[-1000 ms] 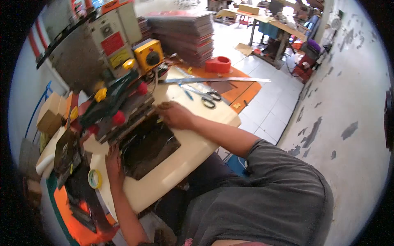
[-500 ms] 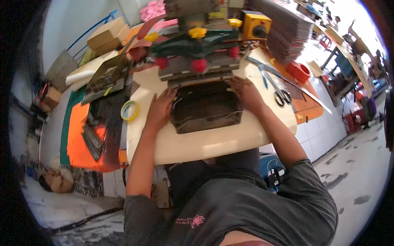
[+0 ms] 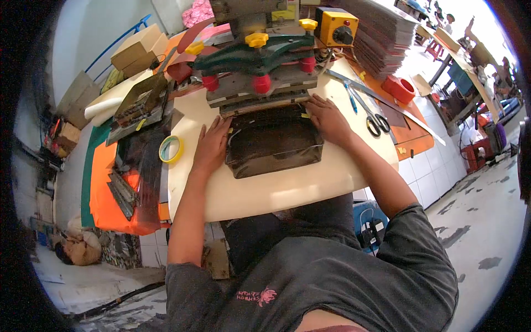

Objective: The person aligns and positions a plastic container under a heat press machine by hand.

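A dark, shallow, tray-like piece (image 3: 275, 138) with a shiny film-like front face lies on a cream board (image 3: 265, 196) in front of me. My left hand (image 3: 211, 146) lies along its left side, fingers stretched out and slightly apart. At its far right corner, the extended fingers of my right hand (image 3: 330, 120) touch the edge. Both palms rest low over the board, and the undersides of the fingers are hidden. Just beyond the piece stands a press (image 3: 254, 61) with a dark green bracket, yellow knobs and red pads.
Yellow tape (image 3: 171, 149) lies left of my left hand. Scissors (image 3: 376, 125), a blue pen (image 3: 351, 98) and a long metal ruler (image 3: 409, 119) are on the right. A yellow control box (image 3: 337, 27) sits behind, beside stacked sheets (image 3: 384, 39). Orange material (image 3: 108, 202) hangs at left.
The whole view has shifted slightly with my head and is sharper now. Both hands stay at the sides of the dark piece, with little visible movement.
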### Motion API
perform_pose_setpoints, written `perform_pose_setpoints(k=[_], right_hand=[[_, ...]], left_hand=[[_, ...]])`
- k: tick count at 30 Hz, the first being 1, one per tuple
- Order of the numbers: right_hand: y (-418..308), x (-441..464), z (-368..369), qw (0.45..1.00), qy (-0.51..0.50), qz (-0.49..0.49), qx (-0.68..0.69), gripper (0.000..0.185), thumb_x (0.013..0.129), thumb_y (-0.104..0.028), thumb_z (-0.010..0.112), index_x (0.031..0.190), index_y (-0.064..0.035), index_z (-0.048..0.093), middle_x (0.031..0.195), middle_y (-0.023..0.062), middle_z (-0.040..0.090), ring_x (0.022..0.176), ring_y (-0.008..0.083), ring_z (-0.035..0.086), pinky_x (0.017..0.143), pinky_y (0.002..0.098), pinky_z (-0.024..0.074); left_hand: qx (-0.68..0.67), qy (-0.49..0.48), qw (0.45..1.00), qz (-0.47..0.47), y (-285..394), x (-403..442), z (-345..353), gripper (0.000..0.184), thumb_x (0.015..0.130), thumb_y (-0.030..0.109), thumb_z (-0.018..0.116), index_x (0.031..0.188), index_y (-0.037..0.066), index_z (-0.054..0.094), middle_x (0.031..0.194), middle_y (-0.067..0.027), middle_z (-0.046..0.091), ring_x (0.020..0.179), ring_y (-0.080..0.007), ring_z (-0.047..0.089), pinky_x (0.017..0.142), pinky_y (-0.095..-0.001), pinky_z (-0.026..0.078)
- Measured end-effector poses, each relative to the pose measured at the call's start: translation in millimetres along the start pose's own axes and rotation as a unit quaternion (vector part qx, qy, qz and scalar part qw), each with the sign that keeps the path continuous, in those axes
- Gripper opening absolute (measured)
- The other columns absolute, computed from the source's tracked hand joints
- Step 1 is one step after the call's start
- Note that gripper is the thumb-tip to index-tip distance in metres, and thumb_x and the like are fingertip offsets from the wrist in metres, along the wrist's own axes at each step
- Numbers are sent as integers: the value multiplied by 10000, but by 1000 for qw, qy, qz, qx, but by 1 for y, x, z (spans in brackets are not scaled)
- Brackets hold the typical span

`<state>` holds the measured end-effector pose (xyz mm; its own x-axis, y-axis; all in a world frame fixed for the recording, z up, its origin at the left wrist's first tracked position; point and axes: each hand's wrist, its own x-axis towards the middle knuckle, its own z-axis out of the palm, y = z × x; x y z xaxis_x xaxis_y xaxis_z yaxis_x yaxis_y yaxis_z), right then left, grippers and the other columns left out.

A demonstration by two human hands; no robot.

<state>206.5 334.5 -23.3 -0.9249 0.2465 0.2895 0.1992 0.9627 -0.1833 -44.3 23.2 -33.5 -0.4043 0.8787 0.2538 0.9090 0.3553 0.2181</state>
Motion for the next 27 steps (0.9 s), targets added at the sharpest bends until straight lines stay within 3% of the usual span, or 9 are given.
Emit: perform_pose_setpoints(k=[2,5,11,16,21,23,25,27], right_hand=[[-1,0,0,1000,-7,1,-13,482,1056,-212,497,1491,-7,541,1641,179,447,1551,361,369,1261,562,310],[-5,1,1,1000,27,-4,11,472,1020,-131,528,1467,20,558,1573,222,517,1544,375,382,1262,565,304],[4,7,-11,998,-45,1,49,495,1014,-105,502,1485,40,539,1592,249,485,1549,404,362,1274,523,298],[16,14,-8,993,-50,-18,106,480,1072,-184,491,1501,30,524,1586,254,486,1543,417,365,1274,513,297],[16,15,0,998,-12,-7,63,470,1106,-248,488,1490,20,531,1570,259,499,1536,428,370,1254,520,320],[14,18,-2,999,-3,5,53,468,1111,-260,488,1484,18,536,1565,260,504,1531,433,376,1247,522,325],[21,24,2,999,-13,-11,35,492,1120,-282,431,1487,36,511,1581,241,490,1524,434,382,1237,608,332],[22,27,7,1000,2,-13,28,466,1109,-262,465,1456,41,537,1557,266,506,1503,439,407,1233,568,333]], left_hand=[[-2,9,1000,-4,-6,-1,7,507,1103,127,412,1609,140,433,1640,-154,463,1577,-322,341,1289,-591,201],[-12,4,1000,-6,-2,-2,2,496,1107,139,405,1602,130,440,1640,-163,461,1578,-331,338,1287,-594,200],[-20,10,1000,8,-4,-2,2,507,1097,128,410,1602,136,443,1643,-152,460,1585,-334,321,1288,-602,192],[-23,-6,1000,1,2,-1,-6,530,1085,113,415,1614,151,432,1650,-137,456,1588,-332,315,1289,-606,182],[-27,-7,1000,6,1,-2,-6,536,1087,121,405,1621,156,426,1650,-123,460,1592,-323,312,1293,-605,165],[-49,-16,999,-1,0,0,-8,512,1105,164,389,1615,151,441,1657,-115,456,1597,-305,307,1296,-605,149],[-74,-37,997,-9,-8,3,-8,499,1114,199,392,1606,142,455,1660,-116,452,1600,-298,302,1297,-602,142],[-98,-56,993,-18,-16,5,-13,490,1123,235,396,1597,132,469,1664,-116,448,1604,-291,297,1299,-600,136]])
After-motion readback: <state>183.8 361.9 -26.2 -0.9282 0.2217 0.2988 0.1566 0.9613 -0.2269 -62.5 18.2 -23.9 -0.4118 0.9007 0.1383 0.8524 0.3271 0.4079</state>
